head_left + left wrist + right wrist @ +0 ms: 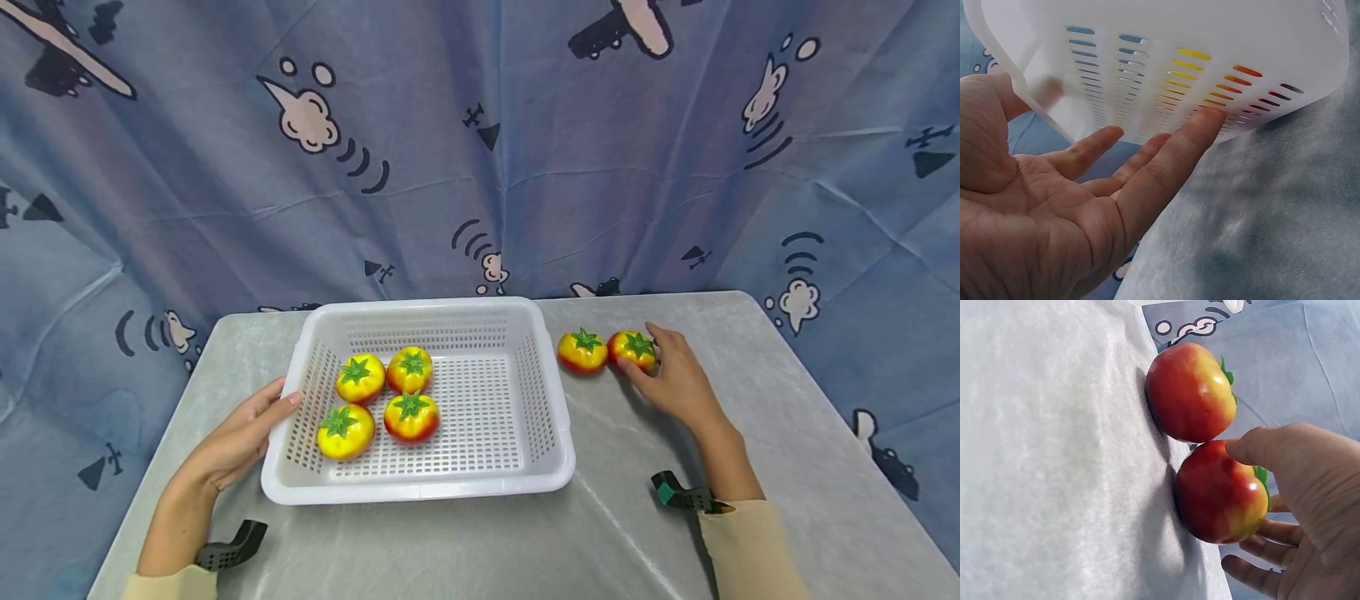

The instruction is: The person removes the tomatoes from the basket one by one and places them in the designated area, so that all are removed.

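A white perforated plastic basket (551, 483) stands on the table, with several red-and-yellow tomatoes (411, 417) grouped in its left half. My left hand (243, 433) holds the basket's left side, thumb over the rim; in the left wrist view its fingers (1166, 172) lie along the slotted outer wall. To the right of the basket, my right hand (678, 379) grips a tomato (628, 348) on the table, thumb on its near side and the other fingers around the far side. Just left of that one sits another tomato (582, 351); the pair are side by side in the right wrist view.
The grey table (637, 533) carries everything. Behind it hangs a blue patterned curtain (420, 242). A black strap mount (232, 546) is on the left wrist and another mount (686, 493) on the right wrist.
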A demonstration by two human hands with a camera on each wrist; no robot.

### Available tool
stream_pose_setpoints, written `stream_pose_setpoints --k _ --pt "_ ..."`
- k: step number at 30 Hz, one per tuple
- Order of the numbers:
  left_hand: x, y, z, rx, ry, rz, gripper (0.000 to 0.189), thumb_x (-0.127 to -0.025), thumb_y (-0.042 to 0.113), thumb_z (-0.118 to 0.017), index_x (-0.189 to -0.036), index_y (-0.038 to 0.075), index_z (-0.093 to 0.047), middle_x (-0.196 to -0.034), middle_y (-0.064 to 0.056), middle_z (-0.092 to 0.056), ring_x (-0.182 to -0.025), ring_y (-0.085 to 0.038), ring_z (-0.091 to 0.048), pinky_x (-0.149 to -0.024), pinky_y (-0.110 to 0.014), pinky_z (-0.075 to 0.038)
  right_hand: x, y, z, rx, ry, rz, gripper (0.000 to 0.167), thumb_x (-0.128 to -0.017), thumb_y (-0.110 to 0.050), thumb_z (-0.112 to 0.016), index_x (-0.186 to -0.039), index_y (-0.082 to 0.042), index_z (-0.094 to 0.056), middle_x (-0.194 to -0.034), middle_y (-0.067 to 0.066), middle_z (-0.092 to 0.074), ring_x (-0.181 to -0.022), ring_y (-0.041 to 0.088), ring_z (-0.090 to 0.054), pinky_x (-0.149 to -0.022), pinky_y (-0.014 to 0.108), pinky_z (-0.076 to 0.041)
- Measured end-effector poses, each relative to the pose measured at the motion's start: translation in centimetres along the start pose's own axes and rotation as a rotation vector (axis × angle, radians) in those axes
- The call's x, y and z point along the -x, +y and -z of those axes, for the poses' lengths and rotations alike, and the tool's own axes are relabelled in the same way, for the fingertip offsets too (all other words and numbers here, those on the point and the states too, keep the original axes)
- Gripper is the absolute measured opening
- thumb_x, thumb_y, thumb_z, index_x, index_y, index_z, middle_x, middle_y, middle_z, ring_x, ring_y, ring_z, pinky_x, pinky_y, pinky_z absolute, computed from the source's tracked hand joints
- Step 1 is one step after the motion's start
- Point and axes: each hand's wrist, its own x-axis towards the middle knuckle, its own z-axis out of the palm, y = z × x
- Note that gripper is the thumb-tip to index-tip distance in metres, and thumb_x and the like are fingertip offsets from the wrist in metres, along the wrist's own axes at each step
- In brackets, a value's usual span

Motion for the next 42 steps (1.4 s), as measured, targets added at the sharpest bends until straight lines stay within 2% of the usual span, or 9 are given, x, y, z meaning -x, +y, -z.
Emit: stream_pose_setpoints --k 10,22,32,42 --pt "-0.1 0.0 0.0 -0.007 0.014 0.001 0.071 -0.116 0.035 -0.039 -0.171 0.011 0.000 -0.165 -0.040 -0.027 -0.123 -0.020 -0.068 -0.094 -0.049 -0.063 0.2 -1.2 0.9 -0.002 0.030 -0.012 0.080 -0.101 -0.034 -0.070 -0.161 0.004 -0.034 -0.160 0.038 -0.034 -0.142 0.060 -0.039 -0.114 0.078 -0.035" --pt "-0.2 0.0 0.0 -0.011 0.011 0.005 0.071 -0.116 0.035 -0.039 -0.171 0.011 0.000 -0.164 -0.040 -0.028 -0.122 -0.020 -0.069 -0.093 -0.048 -0.063 0.9 -2.7 1.9 -0.014 0.100 0.032 0.076 -0.099 -0.029 -0.074 -0.161 -0.002 -0.038 -0.161 0.033 -0.036 -0.145 0.055 -0.038 -0.114 0.077 -0.035" --pt "0.2 -0.4 -0.1 -0.007 0.023 0.001 0.070 -0.116 0.034 -0.038 -0.171 0.011 -0.001 -0.163 -0.040 -0.029 -0.117 -0.014 -0.071 -0.092 -0.045 -0.064 0.9 -3.8 2.2 -0.019 0.108 0.076 0.072 -0.099 -0.024 -0.074 -0.160 -0.003 -0.042 -0.161 0.031 -0.037 -0.146 0.053 -0.038 -0.115 0.077 -0.035" --pt "0.0 0.0 0.0 -0.029 0.019 -0.004 0.071 -0.116 0.034 -0.039 -0.171 0.011 -0.001 -0.161 -0.041 -0.031 -0.121 -0.025 -0.070 -0.090 -0.051 -0.064 1.5 -4.4 1.9 -0.047 0.099 0.130 0.068 -0.098 -0.021 -0.075 -0.157 -0.004 -0.047 -0.160 0.029 -0.039 -0.145 0.053 -0.039 -0.115 0.077 -0.036"
